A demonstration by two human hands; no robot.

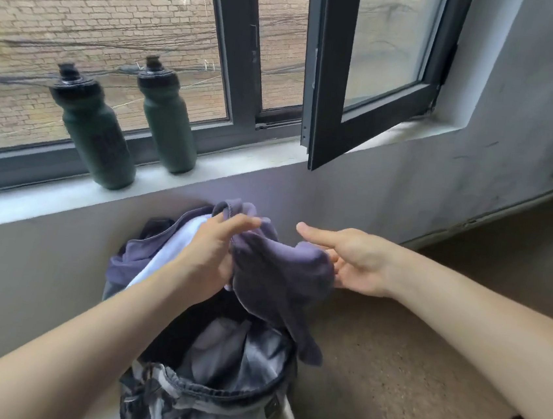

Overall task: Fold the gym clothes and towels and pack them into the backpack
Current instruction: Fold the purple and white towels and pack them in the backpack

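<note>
A grey backpack point(213, 404) stands open on the floor below the window sill, with grey lining showing inside. Above its mouth hangs a bunched purple-grey garment point(278, 277). My left hand point(212, 250) grips the garment's left side, fingers curled into the cloth. My right hand point(348, 261) is at its right side with fingers straight, palm against the fabric. Behind my left hand lies a white towel point(176, 243) on more purple cloth point(129, 262) draped over the backpack's far rim.
Two dark green bottles point(95, 132) point(168, 119) stand on the white window sill point(256, 159). An open dark window frame point(328, 88) juts into the room above the sill. Brown floor point(404, 376) spreads to the right.
</note>
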